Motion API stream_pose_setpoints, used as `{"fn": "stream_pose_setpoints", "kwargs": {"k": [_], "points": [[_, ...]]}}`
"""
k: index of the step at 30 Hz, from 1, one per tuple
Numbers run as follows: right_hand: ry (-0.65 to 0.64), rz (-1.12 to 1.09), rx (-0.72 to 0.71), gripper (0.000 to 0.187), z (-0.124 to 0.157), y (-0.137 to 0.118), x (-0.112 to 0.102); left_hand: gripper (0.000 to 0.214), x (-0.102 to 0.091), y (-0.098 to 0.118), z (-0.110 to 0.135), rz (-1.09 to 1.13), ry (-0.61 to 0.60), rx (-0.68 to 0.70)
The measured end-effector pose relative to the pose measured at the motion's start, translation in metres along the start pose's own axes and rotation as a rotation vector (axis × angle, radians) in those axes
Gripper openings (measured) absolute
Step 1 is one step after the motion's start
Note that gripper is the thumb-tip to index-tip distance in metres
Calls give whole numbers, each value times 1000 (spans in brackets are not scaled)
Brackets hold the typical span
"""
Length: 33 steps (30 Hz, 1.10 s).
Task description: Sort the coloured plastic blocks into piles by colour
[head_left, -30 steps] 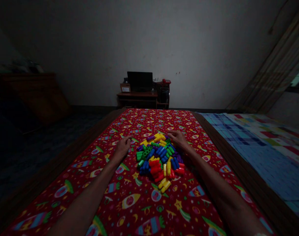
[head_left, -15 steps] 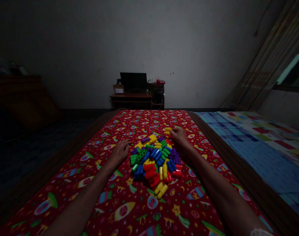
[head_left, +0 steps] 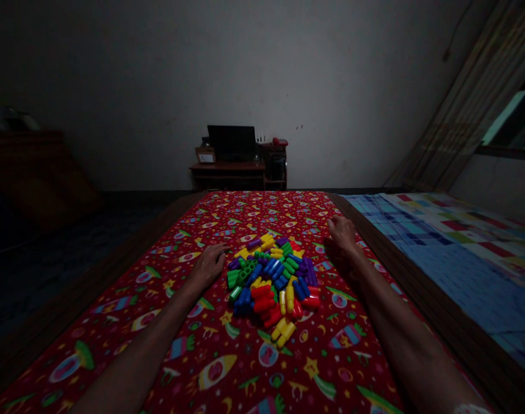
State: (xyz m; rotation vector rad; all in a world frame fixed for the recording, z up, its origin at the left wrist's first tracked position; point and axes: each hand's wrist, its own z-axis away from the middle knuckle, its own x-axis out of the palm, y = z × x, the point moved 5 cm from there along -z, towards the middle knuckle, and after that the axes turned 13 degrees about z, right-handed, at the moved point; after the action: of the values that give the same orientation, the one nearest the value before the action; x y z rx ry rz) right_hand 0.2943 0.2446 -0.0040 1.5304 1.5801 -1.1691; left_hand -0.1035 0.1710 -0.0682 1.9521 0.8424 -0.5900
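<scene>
Loose pieces like these shift easily, so we do best to work from the edge of the pile of plastic tube blocks (head_left: 268,282), which sits mid-way along the red rocket-print bedspread (head_left: 331,368). Our left hand (head_left: 208,267) lies flat, fingers together, just beside the pile, touching only the cloth; our right hand (head_left: 342,236) is loosely curled, well apart, and holds nothing we can see.
</scene>
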Motion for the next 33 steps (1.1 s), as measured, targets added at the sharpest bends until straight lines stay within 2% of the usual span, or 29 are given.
{"fn": "stream_pose_setpoints", "kwargs": {"k": [3, 5, 6, 8, 10, 16, 18, 20, 24, 28, 31, 33], "points": [[-365, 20, -376, 35, 16, -52, 2, 43, 0, 2, -1, -12, -13, -2], [-545, 89, -541, 34, 34, -77, 4, 44, 0, 2, -2, -24, -27, -8], [-563, 133, -585, 34, 41, -84, 3, 44, 1, 2, -2, -27, -32, -9], [-516, 181, -634, 34, 49, -94, 1, 45, 2, 1, -2, -28, -31, -5], [-506, 155, -665, 32, 53, -97, 1, 45, 2, 1, -1, -25, -18, 1], [-682, -184, -705, 27, 48, -94, 10, 42, 1, 0, 0, -15, -9, 6], [-704, -327, -675, 30, 41, -89, 9, 41, 1, -1, -1, -14, -14, 4], [-658, -469, -581, 32, 28, -77, 6, 41, 1, -1, -2, -14, -21, 1], [-465, -619, -237, 24, 1, -31, 5, 42, 1, -1, -2, -18, -8, 0], [-218, -425, 67, 16, -7, 24, 11, 43, 2, 1, -1, -17, -12, 13], [-124, -185, 147, 20, -1, 47, 12, 42, 1, 0, -1, -5, 1, 11], [-76, -42, 146, 25, 1, 50, 6, 40, 1, -1, -1, 5, 9, 7]]}}
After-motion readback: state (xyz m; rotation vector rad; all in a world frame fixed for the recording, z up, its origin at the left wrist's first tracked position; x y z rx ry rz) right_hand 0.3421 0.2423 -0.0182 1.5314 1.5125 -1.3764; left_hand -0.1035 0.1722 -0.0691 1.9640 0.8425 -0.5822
